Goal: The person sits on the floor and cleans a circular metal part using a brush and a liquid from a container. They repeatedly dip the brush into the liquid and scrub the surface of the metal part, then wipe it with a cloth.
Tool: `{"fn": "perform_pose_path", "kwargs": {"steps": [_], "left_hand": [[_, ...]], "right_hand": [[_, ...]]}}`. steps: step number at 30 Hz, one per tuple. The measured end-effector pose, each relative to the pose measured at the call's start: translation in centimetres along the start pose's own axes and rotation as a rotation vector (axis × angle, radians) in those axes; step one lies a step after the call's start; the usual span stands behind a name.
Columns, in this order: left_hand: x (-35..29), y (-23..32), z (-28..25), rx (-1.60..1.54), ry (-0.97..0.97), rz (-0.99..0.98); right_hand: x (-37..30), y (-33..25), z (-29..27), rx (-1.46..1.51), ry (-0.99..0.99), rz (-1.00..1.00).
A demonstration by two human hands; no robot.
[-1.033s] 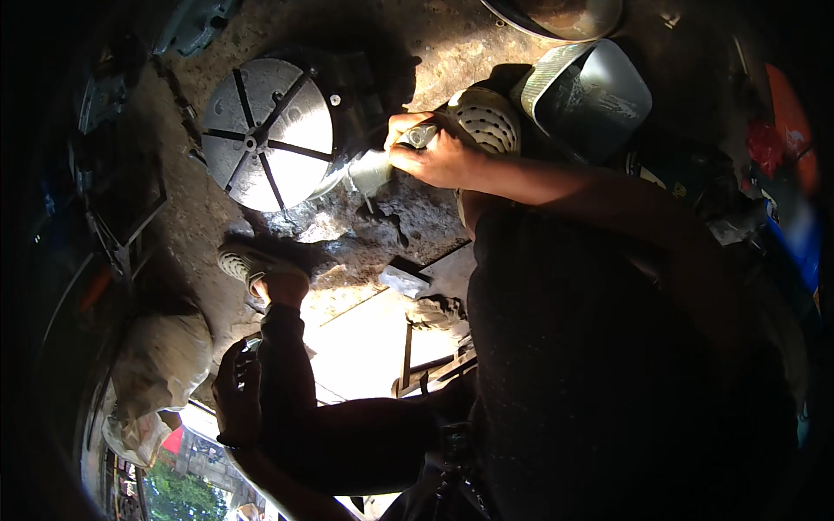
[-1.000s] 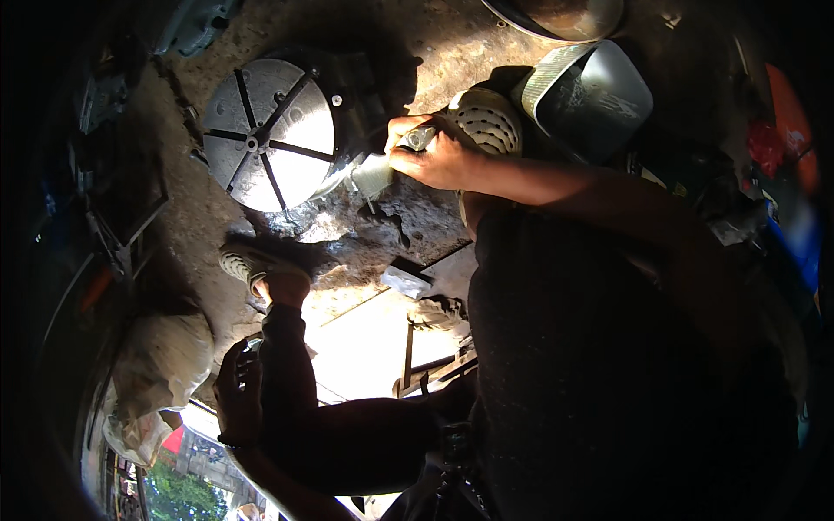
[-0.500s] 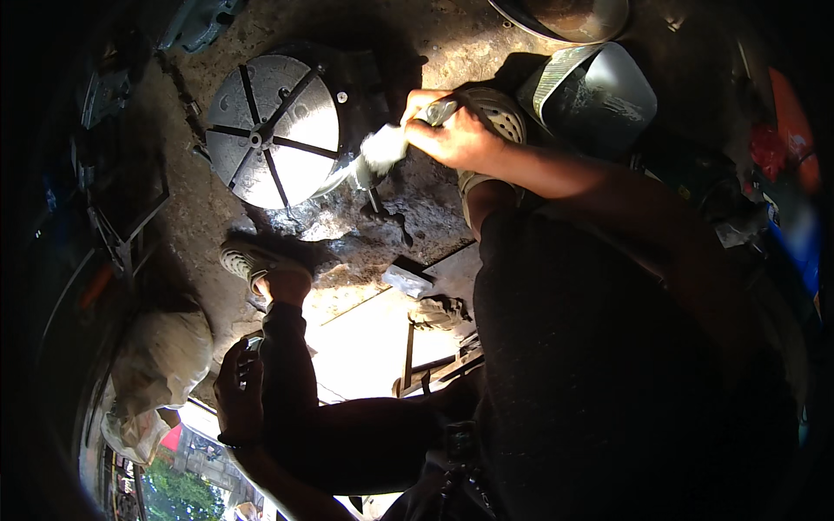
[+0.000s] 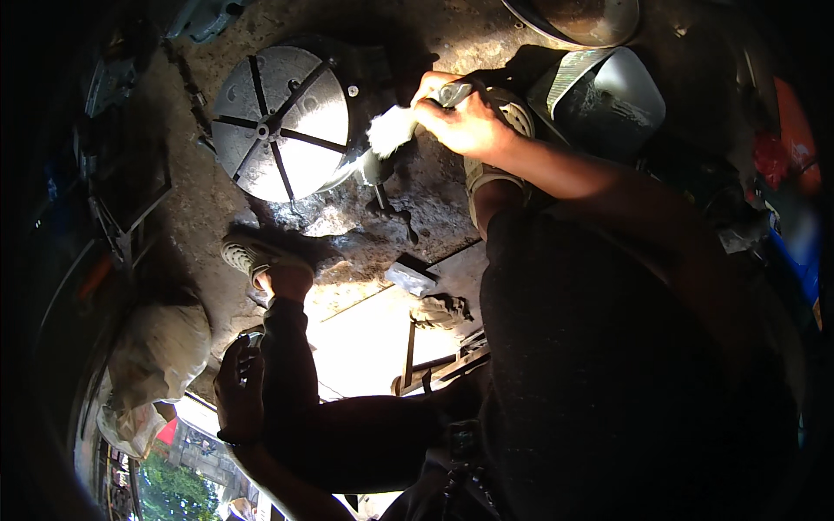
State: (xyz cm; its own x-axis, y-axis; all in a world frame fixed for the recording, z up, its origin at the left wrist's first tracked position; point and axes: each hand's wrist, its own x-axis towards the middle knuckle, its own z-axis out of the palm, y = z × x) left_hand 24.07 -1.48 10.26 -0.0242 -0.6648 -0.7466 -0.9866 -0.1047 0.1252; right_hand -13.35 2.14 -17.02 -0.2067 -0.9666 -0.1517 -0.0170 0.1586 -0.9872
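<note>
My right hand (image 4: 469, 122) is closed around the handle of a brush with white bristles (image 4: 393, 132). The bristles hang just right of a round metal rotary table (image 4: 280, 123), which has slots running out from its centre. They are close to the base and crank handle (image 4: 391, 204) of that table, and I cannot tell whether they touch it. At lower left, in deep shadow, my left hand (image 4: 239, 386) is beside my left shin. Its fingers are curled around a small object with a pale rim, too dark to name.
Right of my right hand stands a grey cut-open container (image 4: 608, 95), with a round metal pan (image 4: 582, 17) behind it. My shoes (image 4: 252, 256) flank the rotary table's near side. A pale block (image 4: 410, 278) lies near a brightly lit board (image 4: 365, 347). A filled sack (image 4: 165, 347) slumps at left.
The view has shifted slightly. My right hand and the brush have moved a little up and right; the bristles, blurred before, now look sharper. My left hand has stayed about where it was.
</note>
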Motion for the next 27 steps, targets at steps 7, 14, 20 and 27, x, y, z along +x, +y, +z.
{"fn": "perform_pose_path", "kwargs": {"steps": [7, 14, 20, 27], "left_hand": [[0.1, -0.6, -0.1, 0.017, -0.015, 0.001], [0.1, -0.2, -0.1, 0.007, -0.021, -0.018], [0.3, 0.0, -0.1, 0.009, -0.032, -0.026], [0.1, 0.2, -0.1, -0.021, -0.005, -0.047]], "right_hand": [[1.1, 0.3, 1.5, 0.023, -0.112, 0.272], [1.6, 1.0, 1.7, -0.065, -0.069, 0.113], [1.9, 1.5, 1.6, -0.19, 0.008, 0.086], [0.6, 1.2, -1.0, -0.101, 0.129, -0.019]]}}
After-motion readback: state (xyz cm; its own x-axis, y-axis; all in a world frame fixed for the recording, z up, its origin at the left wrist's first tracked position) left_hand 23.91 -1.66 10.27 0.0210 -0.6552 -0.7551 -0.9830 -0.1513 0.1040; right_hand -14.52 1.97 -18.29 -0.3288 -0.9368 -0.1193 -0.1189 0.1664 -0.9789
